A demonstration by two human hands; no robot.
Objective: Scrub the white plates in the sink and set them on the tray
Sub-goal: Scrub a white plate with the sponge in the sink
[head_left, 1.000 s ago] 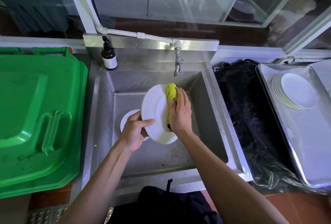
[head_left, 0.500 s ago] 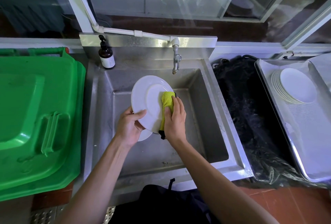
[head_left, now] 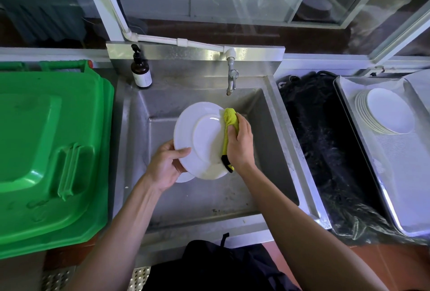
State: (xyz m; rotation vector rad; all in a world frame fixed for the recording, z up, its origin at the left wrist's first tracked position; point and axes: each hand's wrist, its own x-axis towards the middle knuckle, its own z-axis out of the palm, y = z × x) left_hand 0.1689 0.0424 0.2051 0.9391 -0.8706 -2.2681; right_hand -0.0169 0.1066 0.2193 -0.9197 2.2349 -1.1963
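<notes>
Over the steel sink (head_left: 144,141), the left hand (head_left: 166,169) grips a round white plate (head_left: 200,139) by its lower rim, tilted. The right hand (head_left: 239,144) presses a yellow-green scrubbing cloth (head_left: 229,118) on its right edge. More white plates (head_left: 386,110) sit stacked on the metal tray (head_left: 395,174), well apart.

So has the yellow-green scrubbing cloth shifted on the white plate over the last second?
Yes. The yellow-green scrubbing cloth slid down from beneath the metal tap to mid-plate, then back up along the white plate's right edge.

Left grip (head_left: 166,165) pinching; right grip (head_left: 239,144) curled, clutching.
</notes>
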